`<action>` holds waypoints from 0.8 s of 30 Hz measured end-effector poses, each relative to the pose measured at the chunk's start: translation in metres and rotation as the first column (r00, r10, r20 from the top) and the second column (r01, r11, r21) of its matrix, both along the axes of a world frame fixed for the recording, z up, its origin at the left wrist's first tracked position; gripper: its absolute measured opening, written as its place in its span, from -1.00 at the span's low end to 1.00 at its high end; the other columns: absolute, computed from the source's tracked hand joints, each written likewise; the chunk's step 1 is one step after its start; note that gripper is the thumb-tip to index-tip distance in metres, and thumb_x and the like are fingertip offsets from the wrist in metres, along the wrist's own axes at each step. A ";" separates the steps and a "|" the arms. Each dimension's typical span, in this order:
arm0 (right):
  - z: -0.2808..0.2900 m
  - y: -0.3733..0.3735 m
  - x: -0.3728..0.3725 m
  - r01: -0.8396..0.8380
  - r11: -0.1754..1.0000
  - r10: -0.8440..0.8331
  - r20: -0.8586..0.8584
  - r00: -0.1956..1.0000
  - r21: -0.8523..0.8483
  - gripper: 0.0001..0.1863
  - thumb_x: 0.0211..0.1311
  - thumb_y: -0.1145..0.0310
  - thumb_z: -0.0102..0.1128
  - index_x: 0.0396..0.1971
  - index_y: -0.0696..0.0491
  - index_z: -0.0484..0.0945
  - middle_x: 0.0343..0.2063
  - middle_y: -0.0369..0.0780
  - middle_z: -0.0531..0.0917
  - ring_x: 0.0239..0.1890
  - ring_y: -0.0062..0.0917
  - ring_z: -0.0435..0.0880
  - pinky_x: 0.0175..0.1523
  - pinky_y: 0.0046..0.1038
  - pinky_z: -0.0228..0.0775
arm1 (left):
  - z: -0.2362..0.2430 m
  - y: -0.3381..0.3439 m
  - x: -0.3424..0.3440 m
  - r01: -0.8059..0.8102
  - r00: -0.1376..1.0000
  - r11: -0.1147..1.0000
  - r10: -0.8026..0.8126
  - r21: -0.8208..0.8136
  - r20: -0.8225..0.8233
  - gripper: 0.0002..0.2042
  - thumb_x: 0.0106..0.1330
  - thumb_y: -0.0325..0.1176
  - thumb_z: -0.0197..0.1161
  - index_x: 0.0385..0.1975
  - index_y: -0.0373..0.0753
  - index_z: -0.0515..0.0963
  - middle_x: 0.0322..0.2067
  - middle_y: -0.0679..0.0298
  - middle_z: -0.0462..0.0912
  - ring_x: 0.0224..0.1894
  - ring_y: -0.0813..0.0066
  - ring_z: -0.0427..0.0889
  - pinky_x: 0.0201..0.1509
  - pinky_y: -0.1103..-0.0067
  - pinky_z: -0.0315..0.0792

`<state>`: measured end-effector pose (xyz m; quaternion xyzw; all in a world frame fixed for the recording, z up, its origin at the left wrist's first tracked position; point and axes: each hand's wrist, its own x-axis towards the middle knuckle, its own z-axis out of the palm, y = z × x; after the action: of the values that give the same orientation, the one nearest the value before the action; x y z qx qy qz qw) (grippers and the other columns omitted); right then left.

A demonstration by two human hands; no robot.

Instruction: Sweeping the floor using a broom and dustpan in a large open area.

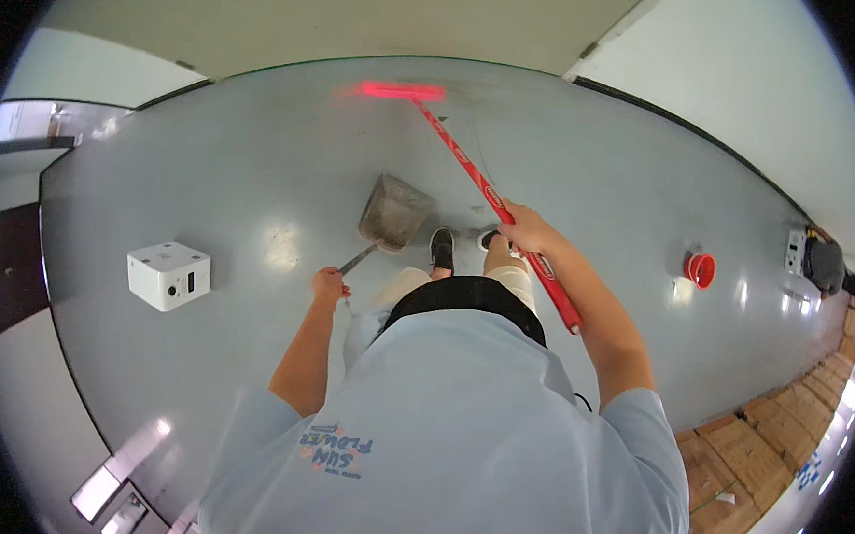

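My left hand (329, 286) grips the metal handle (358, 260) of a grimy grey dustpan (395, 207), whose pan rests on the floor left of my feet. In my right hand (526, 229) is a long red broom pole (458, 156), slanting forward and left from beside my right forearm. Its bright pink-red head (399, 90) is on the floor near the far wall, blurred at the edges, well beyond the dustpan.
A white box-shaped unit (169, 278) stands at left; a red bucket (700, 271) sits at right, with dark-and-white equipment (822, 264) farther right against the wall. Tan cardboard or wooden pieces (756, 449) line the lower right. Walls (286, 13) bound the glossy grey floor (597, 160).
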<state>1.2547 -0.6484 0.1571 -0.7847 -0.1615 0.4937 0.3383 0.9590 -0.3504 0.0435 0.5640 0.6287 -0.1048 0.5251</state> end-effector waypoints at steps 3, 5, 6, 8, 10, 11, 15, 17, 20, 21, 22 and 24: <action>-0.005 0.013 -0.008 -0.101 0.992 0.105 0.051 0.993 -0.069 -0.58 -0.11 0.42 -0.02 -0.16 0.21 0.21 -0.65 -0.04 0.48 -0.72 -0.37 0.50 -0.62 -0.40 0.35 | 0.002 -0.010 -0.010 -0.072 0.997 0.997 0.072 -0.008 0.007 -0.77 0.04 -0.53 -0.07 -0.27 -0.40 0.36 -0.73 0.15 0.40 -0.76 0.43 0.43 -0.68 0.49 0.47; -0.011 -0.007 -0.028 -0.258 0.952 0.268 0.047 0.962 -0.164 -0.60 -0.11 0.43 0.00 -0.20 0.21 0.19 -0.62 -0.01 0.49 -0.68 -0.32 0.52 -0.59 -0.38 0.38 | -0.004 -0.016 -0.019 -0.096 0.994 0.995 0.098 -0.033 0.040 -0.79 0.05 -0.51 -0.08 -0.31 -0.43 0.38 -0.71 0.12 0.42 -0.74 0.42 0.45 -0.67 0.50 0.47; -0.021 -0.024 -0.040 -0.347 0.914 0.371 0.086 0.925 -0.212 -0.59 -0.11 0.43 0.01 -0.21 0.20 0.18 -0.62 -0.02 0.49 -0.67 -0.32 0.52 -0.58 -0.38 0.38 | -0.004 -0.020 -0.020 -0.116 0.992 0.992 0.117 -0.043 0.037 -0.79 0.05 -0.51 -0.08 -0.31 -0.43 0.38 -0.71 0.12 0.42 -0.74 0.42 0.45 -0.67 0.50 0.47; -0.013 -0.059 -0.056 -0.486 0.868 0.496 0.153 0.855 -0.099 -0.55 -0.10 0.45 -0.02 -0.12 0.19 0.17 -0.66 -0.09 0.47 -0.71 -0.38 0.50 -0.63 -0.39 0.35 | -0.004 -0.023 -0.015 -0.123 0.992 0.991 0.121 0.057 0.041 -0.78 0.06 -0.49 -0.08 -0.32 -0.45 0.39 -0.69 0.10 0.44 -0.73 0.41 0.46 -0.67 0.50 0.47; 0.059 -0.047 -0.047 -0.365 0.921 0.318 -0.280 0.906 -0.133 -0.47 -0.09 0.45 -0.03 -0.01 0.17 0.15 -0.71 -0.18 0.44 -0.78 -0.51 0.44 -0.72 -0.49 0.28 | -0.008 -0.021 -0.021 -0.136 0.990 0.990 0.135 0.028 0.028 -0.76 0.04 -0.52 -0.11 -0.31 -0.46 0.39 -0.68 0.11 0.43 -0.73 0.40 0.47 -0.70 0.51 0.47; 0.081 -0.043 -0.040 -0.376 0.916 0.330 -0.274 0.904 -0.138 -0.47 -0.09 0.45 -0.03 -0.01 0.17 0.15 -0.71 -0.18 0.44 -0.78 -0.51 0.44 -0.72 -0.49 0.28 | -0.009 -0.017 -0.020 -0.113 0.994 0.994 0.113 0.002 0.004 -0.74 0.02 -0.55 -0.14 -0.29 -0.47 0.40 -0.66 0.11 0.42 -0.74 0.40 0.48 -0.72 0.51 0.47; 0.131 -0.015 -0.015 -0.310 0.945 0.238 -0.432 0.870 -0.104 -0.42 -0.07 0.42 -0.02 0.06 0.05 0.14 -0.76 -0.27 0.37 -0.81 -0.62 0.38 -0.76 -0.57 0.22 | -0.009 -0.019 -0.036 -0.215 0.975 0.975 0.211 0.056 0.071 -0.77 0.01 -0.55 -0.14 -0.36 -0.46 0.42 -0.68 0.14 0.41 -0.74 0.40 0.47 -0.73 0.52 0.47; 0.123 0.015 -0.004 -0.376 0.923 0.337 -0.291 0.895 -0.086 -0.43 -0.06 0.41 -0.02 0.07 -0.02 0.16 -0.76 -0.26 0.38 -0.81 -0.61 0.39 -0.76 -0.57 0.23 | -0.009 -0.020 -0.046 -0.272 0.962 0.962 0.272 -0.017 0.034 -0.77 0.02 -0.54 -0.12 -0.34 -0.46 0.40 -0.69 0.15 0.40 -0.74 0.40 0.47 -0.71 0.51 0.47; 0.046 0.069 0.009 -0.497 0.865 0.494 0.052 0.868 0.071 -0.44 -0.07 0.40 -0.02 0.04 0.03 0.16 -0.71 -0.13 0.46 -0.80 -0.46 0.45 -0.72 -0.49 0.30 | -0.004 -0.034 -0.058 -0.412 0.907 0.911 0.412 -0.026 0.090 -0.75 0.03 -0.52 -0.10 -0.29 -0.45 0.38 -0.71 0.16 0.40 -0.73 0.41 0.46 -0.68 0.51 0.48; 0.026 0.093 0.007 -0.452 0.892 0.451 0.044 0.891 0.016 -0.49 -0.08 0.41 -0.02 -0.02 0.09 0.19 -0.67 -0.07 0.48 -0.76 -0.39 0.47 -0.66 -0.43 0.33 | 0.000 -0.036 -0.057 -0.416 0.905 0.909 0.416 -0.016 0.090 -0.75 0.03 -0.52 -0.10 -0.29 -0.45 0.38 -0.71 0.16 0.40 -0.73 0.41 0.46 -0.68 0.51 0.48; 0.012 0.115 0.004 -0.405 0.914 0.406 0.038 0.913 -0.040 -0.53 -0.09 0.42 -0.02 -0.08 0.14 0.22 -0.63 -0.02 0.50 -0.72 -0.32 0.50 -0.61 -0.37 0.35 | 0.006 -0.038 -0.053 -0.411 0.906 0.911 0.413 -0.039 0.093 -0.75 0.03 -0.51 -0.09 -0.28 -0.45 0.38 -0.72 0.16 0.40 -0.73 0.42 0.46 -0.67 0.51 0.48; -0.005 0.146 -0.009 -0.430 0.897 0.435 0.039 0.900 -0.103 -0.57 -0.10 0.43 -0.02 -0.13 0.16 0.23 -0.60 0.00 0.51 -0.69 -0.30 0.51 -0.56 -0.34 0.36 | 0.008 -0.043 -0.059 -0.443 0.886 0.894 0.449 -0.075 0.116 -0.74 0.04 -0.49 -0.07 -0.27 -0.44 0.37 -0.71 0.17 0.40 -0.72 0.43 0.46 -0.67 0.51 0.48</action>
<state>1.2462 -0.5023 0.1519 -0.7585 -0.3191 0.5393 0.1789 0.9002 -0.3933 0.0517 0.3979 0.7033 0.0408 0.5877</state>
